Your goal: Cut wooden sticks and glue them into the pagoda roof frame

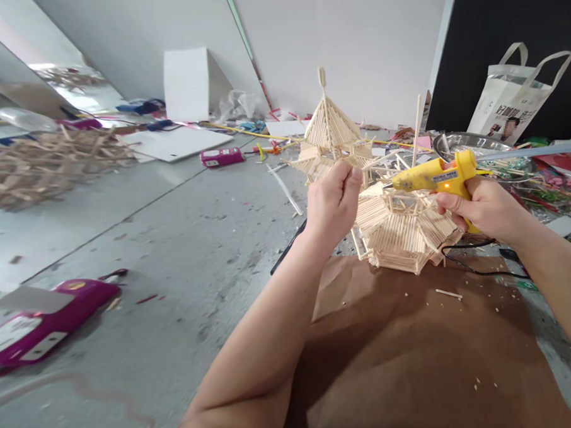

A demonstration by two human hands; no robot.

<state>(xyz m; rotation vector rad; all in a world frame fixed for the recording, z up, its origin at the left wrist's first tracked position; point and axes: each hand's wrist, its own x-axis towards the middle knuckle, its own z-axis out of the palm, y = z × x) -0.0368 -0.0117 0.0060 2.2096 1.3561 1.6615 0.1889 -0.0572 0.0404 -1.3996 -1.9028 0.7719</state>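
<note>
Runs open from the left forearm (253, 341) across the grey table (183, 244), up to the near purple device (76, 299) and the far purple device (222, 157). Stays low over the brown paper (414, 347), with loose stick bits (448, 293) underneath. Meets the stick model (395, 234) and the peaked stick roof (331, 127) ahead. Narrows between the left hand (332, 196) and the yellow glue gun (419, 175). Runs, on the right, into the black cable (480, 273), metal bowl (471, 136) and tote bag (510, 106).
</note>
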